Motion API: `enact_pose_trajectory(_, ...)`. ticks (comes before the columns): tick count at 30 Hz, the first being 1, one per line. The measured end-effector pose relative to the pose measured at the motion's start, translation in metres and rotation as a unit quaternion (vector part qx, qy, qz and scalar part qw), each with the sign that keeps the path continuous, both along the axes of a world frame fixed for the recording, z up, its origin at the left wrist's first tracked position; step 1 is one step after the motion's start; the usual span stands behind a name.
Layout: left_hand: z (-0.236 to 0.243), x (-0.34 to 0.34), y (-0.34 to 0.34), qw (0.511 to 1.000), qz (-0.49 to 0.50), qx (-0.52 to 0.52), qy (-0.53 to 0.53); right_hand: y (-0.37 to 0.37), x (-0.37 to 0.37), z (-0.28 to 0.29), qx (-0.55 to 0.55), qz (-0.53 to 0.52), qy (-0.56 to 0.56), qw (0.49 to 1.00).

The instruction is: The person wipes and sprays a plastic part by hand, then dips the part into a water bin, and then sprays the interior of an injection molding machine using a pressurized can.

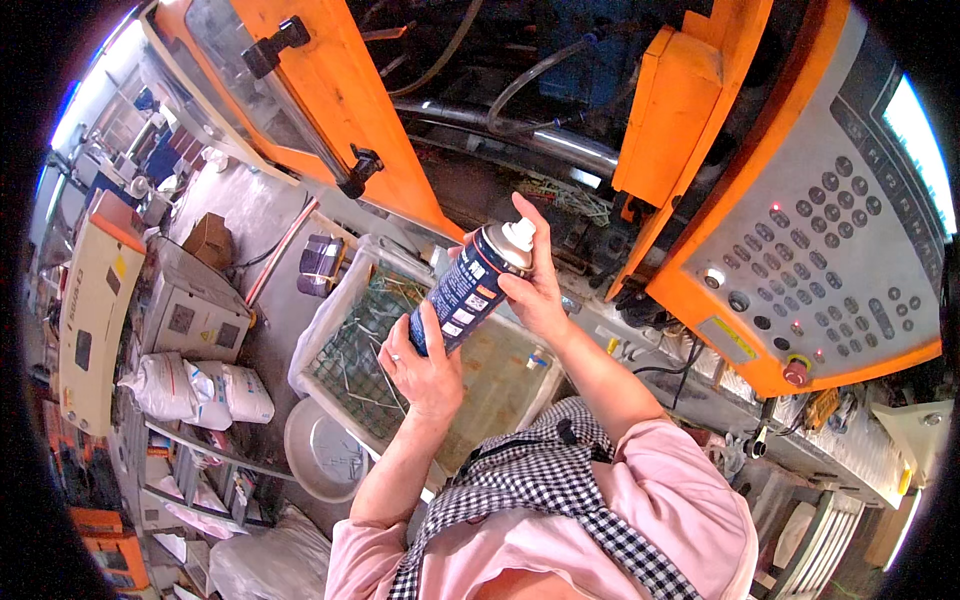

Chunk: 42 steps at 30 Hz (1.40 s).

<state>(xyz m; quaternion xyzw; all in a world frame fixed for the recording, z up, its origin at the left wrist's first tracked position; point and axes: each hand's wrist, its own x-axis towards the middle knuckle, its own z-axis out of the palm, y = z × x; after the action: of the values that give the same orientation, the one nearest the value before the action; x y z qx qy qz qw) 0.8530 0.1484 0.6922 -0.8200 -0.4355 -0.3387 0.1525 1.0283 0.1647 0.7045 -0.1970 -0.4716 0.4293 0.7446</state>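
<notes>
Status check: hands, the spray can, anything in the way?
Left hand grips spray can low; right hand holds it near white nozzle. Can tilted toward open machine bay. Nothing between them.

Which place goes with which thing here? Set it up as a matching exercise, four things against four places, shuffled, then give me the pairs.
Things:
1. spray can
2. control panel
3. white sacks
4. round basin

Places:
A. on the floor, just below the lined mesh crate
B. held between the left hand and the right hand
C. far left, beside a grey cabinet
D. upper right, set in an orange frame

Pairs: 1-B, 2-D, 3-C, 4-A
</notes>
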Motion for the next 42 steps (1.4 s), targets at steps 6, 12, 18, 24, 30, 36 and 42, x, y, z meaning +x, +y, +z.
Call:
enact_pose_trajectory(6, 0.02, -0.003, -0.012, 0.995, -0.028, -0.089, -0.024, 0.001, 0.001, 0.006, 0.03, 0.133, 0.104, 0.985)
enact_pose_trajectory(12, 0.015, -0.014, -0.031, 0.999, 0.014, 0.017, 0.029, 0.0, -0.009, 0.018, 0.06, 0.231, 0.187, 0.953)
enact_pose_trajectory(18, 0.01, -0.019, -0.031, 0.993, 0.066, 0.078, 0.063, 0.001, -0.018, 0.023, 0.086, 0.266, 0.227, 0.933)
enact_pose_trajectory(24, 0.011, -0.03, -0.028, 0.991, 0.068, 0.108, 0.043, -0.003, -0.024, 0.02, 0.032, 0.15, 0.126, 0.98)
enact_pose_trajectory(30, 0.033, -0.035, -0.039, 0.998, 0.046, -0.019, 0.047, 0.006, -0.02, 0.023, 0.126, 0.238, 0.128, 0.954)
enact_pose_trajectory(36, 0.033, -0.035, -0.038, 0.999, 0.038, -0.011, 0.029, 0.007, -0.022, 0.026, 0.11, 0.244, 0.137, 0.954)
enact_pose_trajectory(42, 0.023, -0.022, -0.013, 0.944, -0.093, -0.287, -0.134, 0.009, -0.022, 0.01, 0.059, 0.056, -0.002, 0.997)
